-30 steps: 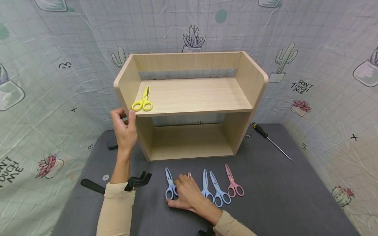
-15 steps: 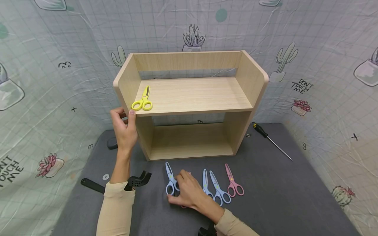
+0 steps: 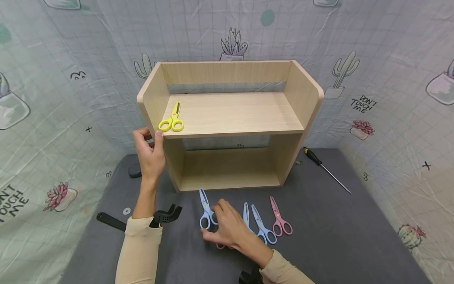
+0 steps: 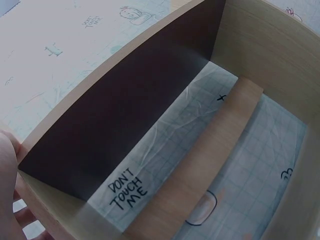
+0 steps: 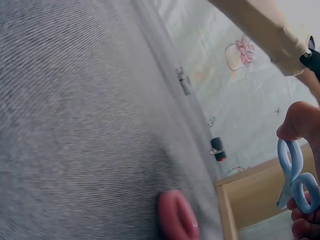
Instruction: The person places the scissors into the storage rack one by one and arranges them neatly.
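Observation:
My left hand point(image 3: 149, 157) grips the left side of a pale wooden shelf unit point(image 3: 227, 134), thumb on the front edge of its middle board. In the left wrist view that hand shows only in part, at the frame's edge. Yellow scissors point(image 3: 173, 118) lie on this board at the left. In front of the unit, my right hand point(image 3: 230, 228) pinches light blue scissors point(image 3: 205, 211) by the handles, blades pointing away from me. Beneath that hand a pink handle loop point(image 5: 177, 215) shows, the rest hidden. Two more blue scissors point(image 3: 261, 227) and pink scissors point(image 3: 280, 221) lie to its right.
A black-handled screwdriver point(image 3: 320, 165) lies on the dark grey table point(image 3: 340, 228) to the right of the unit. At the left are a black handle point(image 3: 110, 221), a small white disc point(image 3: 126, 211) and a dark round object point(image 3: 134, 170). Printed cloth point(image 3: 71, 130) surrounds the table.
My right hand has lifted the blue scissors and carried them a little toward the shelf unit, uncovering the pink loop beneath. The left hand stays in place.

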### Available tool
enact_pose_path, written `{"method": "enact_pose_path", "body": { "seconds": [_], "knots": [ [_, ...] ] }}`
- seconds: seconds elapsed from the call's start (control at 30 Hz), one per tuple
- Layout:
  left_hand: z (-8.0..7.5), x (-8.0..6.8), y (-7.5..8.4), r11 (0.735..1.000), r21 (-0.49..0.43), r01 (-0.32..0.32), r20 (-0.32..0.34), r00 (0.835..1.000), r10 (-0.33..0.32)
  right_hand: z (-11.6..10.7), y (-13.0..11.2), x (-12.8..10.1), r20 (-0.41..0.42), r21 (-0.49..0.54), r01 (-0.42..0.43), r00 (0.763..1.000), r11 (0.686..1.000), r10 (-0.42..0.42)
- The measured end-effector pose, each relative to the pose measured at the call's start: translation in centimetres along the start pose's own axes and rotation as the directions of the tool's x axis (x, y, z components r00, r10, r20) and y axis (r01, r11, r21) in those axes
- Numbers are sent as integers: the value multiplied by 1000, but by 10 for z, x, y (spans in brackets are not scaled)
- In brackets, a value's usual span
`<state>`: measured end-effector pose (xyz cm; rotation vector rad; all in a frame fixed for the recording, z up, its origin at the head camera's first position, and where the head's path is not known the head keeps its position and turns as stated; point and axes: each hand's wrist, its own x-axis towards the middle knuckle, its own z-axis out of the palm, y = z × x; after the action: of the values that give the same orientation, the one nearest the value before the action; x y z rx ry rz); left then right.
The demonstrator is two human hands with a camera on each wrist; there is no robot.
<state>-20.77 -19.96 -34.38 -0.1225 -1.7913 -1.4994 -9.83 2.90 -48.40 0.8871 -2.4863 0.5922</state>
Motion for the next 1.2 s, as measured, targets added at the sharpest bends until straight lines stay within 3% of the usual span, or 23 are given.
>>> {"method": "enact_pose_path", "body": {
  "seconds": [0.6, 0.87, 1.2],
  "knots": [
    [1, 0, -2, 1000, 22, 12, 1, 1000, -12, -34, -5, 21, -154, 80, 73, 986, 994, -60],
    [2, 0, -2, 1000, 21, 12, -5, 1000, -12, -53, -7, 35, -275, 80, 157, 953, 984, -130],
    [0, -1, 1, 1000, 18, 2, 0, 1000, -2, -75, -10, 55, -302, 82, 182, 942, 980, -149]
  ]
}}
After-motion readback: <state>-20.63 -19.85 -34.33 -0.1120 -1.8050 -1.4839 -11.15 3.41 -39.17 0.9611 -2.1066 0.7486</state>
